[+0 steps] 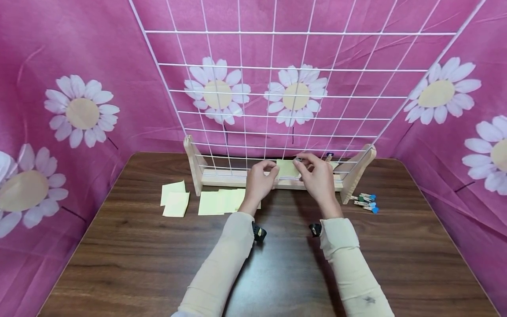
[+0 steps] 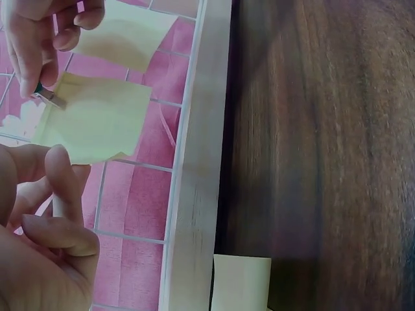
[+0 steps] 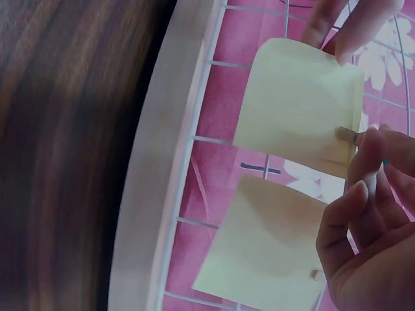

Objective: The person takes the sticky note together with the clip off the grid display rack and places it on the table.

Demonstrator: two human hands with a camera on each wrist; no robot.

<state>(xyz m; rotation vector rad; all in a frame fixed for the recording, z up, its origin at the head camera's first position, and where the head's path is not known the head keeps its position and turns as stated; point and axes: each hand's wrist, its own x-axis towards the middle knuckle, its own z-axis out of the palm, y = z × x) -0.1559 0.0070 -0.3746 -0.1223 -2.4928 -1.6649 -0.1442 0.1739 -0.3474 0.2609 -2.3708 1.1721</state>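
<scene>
At the lower part of a white wire grid (image 1: 273, 93), my left hand (image 1: 261, 180) pinches the edge of a pale yellow sticky note (image 1: 287, 168) between thumb and fingers. The note (image 2: 97, 120) lies against the wires. My right hand (image 1: 320, 179) pinches a small wooden clothespin (image 3: 347, 135), whose tip sits over the note's upper edge. Part of the clothespin (image 2: 50, 97) is covered by the fingers. Beside this note, a second yellow note (image 3: 259, 240) hangs on the grid, with a clip end (image 3: 316, 275) showing on it.
The grid stands in a wooden base (image 1: 222, 178) on a dark wood table (image 1: 130, 255). Loose yellow notes (image 1: 210, 203) lie in front of the base, and two more notes (image 1: 176, 204) sit to their left. Several clothespins with coloured tops (image 1: 366, 202) lie right of the base.
</scene>
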